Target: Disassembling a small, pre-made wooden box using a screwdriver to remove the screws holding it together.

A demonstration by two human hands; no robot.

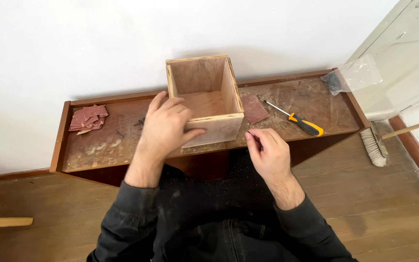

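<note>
**Fingers steadying the box, fingers pinching something small**

Your left fingers point(173, 107) are lying loosely spread over the near left corner of the open wooden box point(204, 99), with the thumb pressing against its front panel, so your left hand point(163, 127) is bracing the box rather than gripping it. Your right hand point(267, 151) is hovering just beside the box's front right corner, its thumb and forefinger pressing together on something thin and dark; it is too small to say whether it is a nail or a screw.

The box is sitting open side up on the low wooden bench point(98, 148), close to the near edge and roughly in the middle of it. A square of reddish sandpaper point(254, 108) is lying just to its right, and a screwdriver with a yellow and black handle point(297, 121) is resting a little farther right. A stack of sandpaper pieces point(88, 118) is sitting well apart at the left end, a few small dark fasteners point(139, 122) are lying near your left wrist, and a broom point(381, 140) is leaning past the right end.

To do this well, you are best keeping your left palm pushing the box down and slightly toward you, so it is not sliding on the dusty top. Keep the pinch on the small piece firm, and keep your left thumb clear of wherever your right hand is working.
</note>
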